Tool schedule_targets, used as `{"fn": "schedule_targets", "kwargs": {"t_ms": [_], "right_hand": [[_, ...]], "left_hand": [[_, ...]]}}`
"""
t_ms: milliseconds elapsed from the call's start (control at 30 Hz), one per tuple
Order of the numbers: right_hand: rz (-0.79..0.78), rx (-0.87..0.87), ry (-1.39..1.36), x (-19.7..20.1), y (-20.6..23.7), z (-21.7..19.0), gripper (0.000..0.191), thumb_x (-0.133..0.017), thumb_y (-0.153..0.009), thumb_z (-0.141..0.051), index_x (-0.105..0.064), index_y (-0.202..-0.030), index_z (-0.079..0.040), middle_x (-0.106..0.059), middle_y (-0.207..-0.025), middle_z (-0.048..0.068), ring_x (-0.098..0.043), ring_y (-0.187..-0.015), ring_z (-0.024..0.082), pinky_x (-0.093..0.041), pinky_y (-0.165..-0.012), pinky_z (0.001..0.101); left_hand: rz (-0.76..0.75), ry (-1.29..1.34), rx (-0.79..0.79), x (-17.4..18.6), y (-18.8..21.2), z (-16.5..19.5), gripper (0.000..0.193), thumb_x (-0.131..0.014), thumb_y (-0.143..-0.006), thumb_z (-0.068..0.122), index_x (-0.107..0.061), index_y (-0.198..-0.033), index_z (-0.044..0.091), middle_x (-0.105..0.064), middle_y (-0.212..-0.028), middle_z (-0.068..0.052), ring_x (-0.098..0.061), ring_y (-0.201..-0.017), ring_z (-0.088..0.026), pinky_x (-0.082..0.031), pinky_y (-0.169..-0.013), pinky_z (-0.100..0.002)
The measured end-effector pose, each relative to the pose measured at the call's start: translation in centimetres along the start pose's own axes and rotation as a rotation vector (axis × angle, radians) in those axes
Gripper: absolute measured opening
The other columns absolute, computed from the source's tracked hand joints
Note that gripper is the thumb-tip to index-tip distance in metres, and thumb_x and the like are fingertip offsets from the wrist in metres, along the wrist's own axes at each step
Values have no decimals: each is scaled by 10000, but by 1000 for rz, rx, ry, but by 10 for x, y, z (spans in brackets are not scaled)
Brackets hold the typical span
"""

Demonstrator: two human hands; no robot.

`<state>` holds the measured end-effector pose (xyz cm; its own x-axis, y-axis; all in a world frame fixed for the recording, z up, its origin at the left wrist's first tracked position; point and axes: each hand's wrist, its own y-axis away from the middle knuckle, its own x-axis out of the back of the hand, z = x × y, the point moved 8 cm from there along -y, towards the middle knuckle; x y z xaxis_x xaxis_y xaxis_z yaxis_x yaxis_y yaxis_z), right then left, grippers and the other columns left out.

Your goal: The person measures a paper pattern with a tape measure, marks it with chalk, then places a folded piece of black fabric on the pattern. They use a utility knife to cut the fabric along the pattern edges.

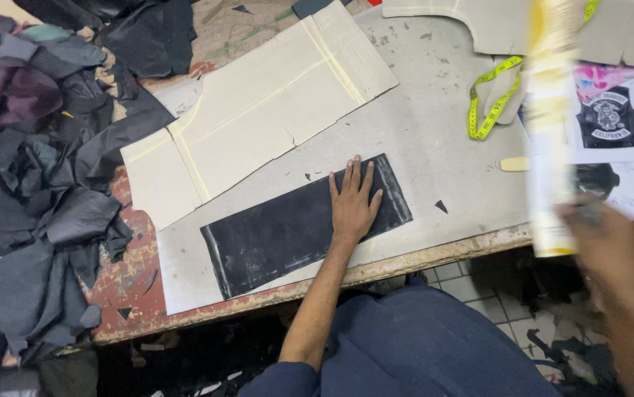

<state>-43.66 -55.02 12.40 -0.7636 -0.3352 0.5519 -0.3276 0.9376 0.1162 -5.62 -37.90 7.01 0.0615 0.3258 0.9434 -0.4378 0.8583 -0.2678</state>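
A left hand [351,202] lies flat, fingers spread, pinning a black leather strip [304,225] to the counter [435,125], while the blurred right hand [611,250] grips a long pale ruler [550,125] raised above it.

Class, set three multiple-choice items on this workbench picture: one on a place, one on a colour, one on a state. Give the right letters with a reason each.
1. Where does the left hand lie?
A. on the black leather strip
B. on the tape measure
C. on the scrap pile

2. What colour is the tape measure?
A. red
B. yellow
C. white

3. How does the right hand appear?
A. flat on the table
B. empty at the person's side
C. gripping a blurred yellow-and-white long object

Answers:
1 A, the palm lies flat on the dark strip.
2 B, the looped tape is bright yellow.
3 C, the fingers close round its lower end, all blurred.
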Motion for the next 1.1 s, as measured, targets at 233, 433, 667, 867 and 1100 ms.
{"fn": "schedule_targets", "kwargs": {"t_ms": [233,433,667,867,1100], "right_hand": [[-208,143,44,-187,15,-6,344,-715,-940,-321,-737,-1106,-21,-755,-818,175,-704,-747,242,-541,-713,383],[-242,108,203,-195,16,-4,351,-716,-937,-376,-765,-1077,-57,-755,-813,184,-714,-726,274,-537,-711,409],[-234,76,231,-196,20,-20,395,-749,-918,-384,-771,-1081,-25,-755,-801,199,-727,-727,274,-551,-695,404],[6,463,412,-174,62,-90,338,-742,-923,-288,-765,-1195,-89,-767,-922,179,-731,-771,319,-575,-685,442],[-43,808,826,-240,124,-126,656,-733,-808,-173,-583,-1438,-71,-673,-938,124,-708,-658,211,-578,-478,325]], "left_hand": [[-9,1,-21,-6,6,-4,665,-446,-1035,492,-341,-1600,159,-249,-1684,-125,-209,-1565,-272,-70,-1253,-625],[5,30,-25,0,10,-5,662,-469,-1034,482,-355,-1597,155,-271,-1678,-144,-213,-1566,-282,-68,-1257,-635],[9,77,-18,11,13,-8,611,-485,-1010,480,-406,-1569,245,-270,-1679,-130,-216,-1563,-285,-69,-1256,-635],[6,126,4,12,12,-8,662,-499,-1012,444,-337,-1600,187,-252,-1674,-125,-214,-1557,-275,-71,-1253,-633],[245,567,43,28,17,-25,637,-366,-1051,137,-203,-1655,19,-419,-1655,-188,-448,-1506,-281,-154,-1337,-490]]}}
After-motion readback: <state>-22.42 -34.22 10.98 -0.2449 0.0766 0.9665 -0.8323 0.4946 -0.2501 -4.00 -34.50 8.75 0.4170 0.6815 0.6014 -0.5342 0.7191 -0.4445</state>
